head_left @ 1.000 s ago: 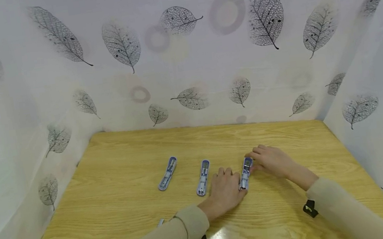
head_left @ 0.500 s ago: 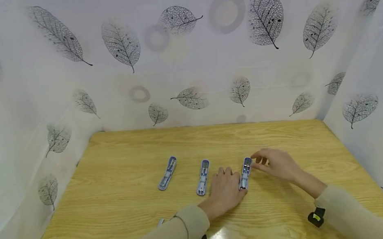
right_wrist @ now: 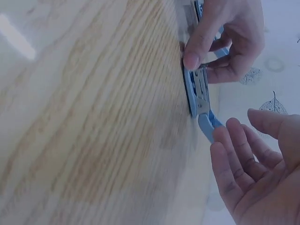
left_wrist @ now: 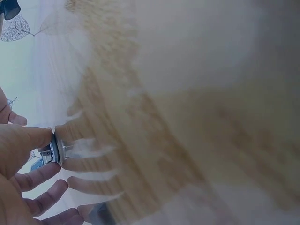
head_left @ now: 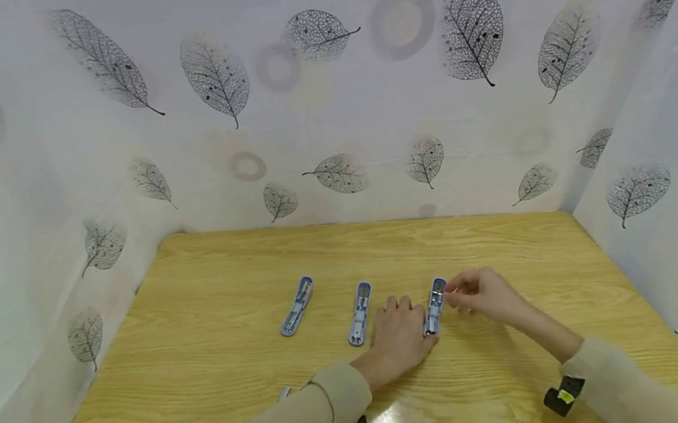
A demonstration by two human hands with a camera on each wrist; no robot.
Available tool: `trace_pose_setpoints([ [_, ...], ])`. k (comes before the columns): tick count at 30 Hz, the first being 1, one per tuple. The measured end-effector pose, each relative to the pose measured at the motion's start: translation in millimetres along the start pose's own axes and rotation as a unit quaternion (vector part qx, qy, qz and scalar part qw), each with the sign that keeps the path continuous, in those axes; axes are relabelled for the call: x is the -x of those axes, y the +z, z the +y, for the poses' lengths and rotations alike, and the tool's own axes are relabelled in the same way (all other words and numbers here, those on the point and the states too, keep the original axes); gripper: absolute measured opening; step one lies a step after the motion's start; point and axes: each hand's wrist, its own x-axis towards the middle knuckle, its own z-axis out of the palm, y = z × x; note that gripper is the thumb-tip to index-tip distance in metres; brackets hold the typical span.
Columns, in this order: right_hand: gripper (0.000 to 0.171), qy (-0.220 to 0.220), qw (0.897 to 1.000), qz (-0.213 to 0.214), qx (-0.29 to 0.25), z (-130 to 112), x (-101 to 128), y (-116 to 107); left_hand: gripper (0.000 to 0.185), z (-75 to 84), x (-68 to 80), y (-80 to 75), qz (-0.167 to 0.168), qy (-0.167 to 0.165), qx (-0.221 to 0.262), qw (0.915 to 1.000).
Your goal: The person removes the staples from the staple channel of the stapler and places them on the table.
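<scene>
Three staplers lie in a row on the wooden table. The left hand steadies the right stapler, thumb pressed to its near end. The right hand hovers beside the far end, fingers loosely apart, holding nothing. The middle stapler and left stapler lie untouched; work on the row appears unfinished.
</scene>
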Motion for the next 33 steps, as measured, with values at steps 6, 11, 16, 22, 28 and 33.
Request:
trace_pose_setpoints([
  [6, 0.03, 0.008, 0.998, -0.041, -0.044, 4.6, -0.5, 7.6, 0.046, 0.4, 0.4, 0.0, 0.003, 0.0, -0.002, 1.0],
  [11, 0.029, 0.013, 0.997, -0.065, -0.041, 5.7, -2.2, 13.2, 0.048, 0.3, 1.2, -0.8, 0.005, 0.0, -0.002, 1.0],
  [16, 0.024, 0.008, 0.996, -0.085, -0.04, 6.7, -5.0, 19.9, 0.046, 0.7, 2.3, -2.3, 0.004, 0.0, 0.0, 1.0],
  [22, 0.02, 0.015, 0.996, -0.087, -0.006, 8.5, -10.1, 26.9, 0.043, 0.8, 2.5, -2.4, 0.011, 0.002, -0.004, 0.9999],
  [28, 0.016, 0.02, 0.995, -0.095, 0.014, 9.1, -14.8, 27.5, 0.044, 0.5, 1.4, -0.8, 0.01, 0.004, -0.009, 0.9999],
  [33, 0.016, 0.012, 0.993, -0.118, 0.018, 8.2, -17.3, 25.3, 0.044, 0.4, 1.4, 0.7, 0.011, 0.002, -0.01, 0.9999],
])
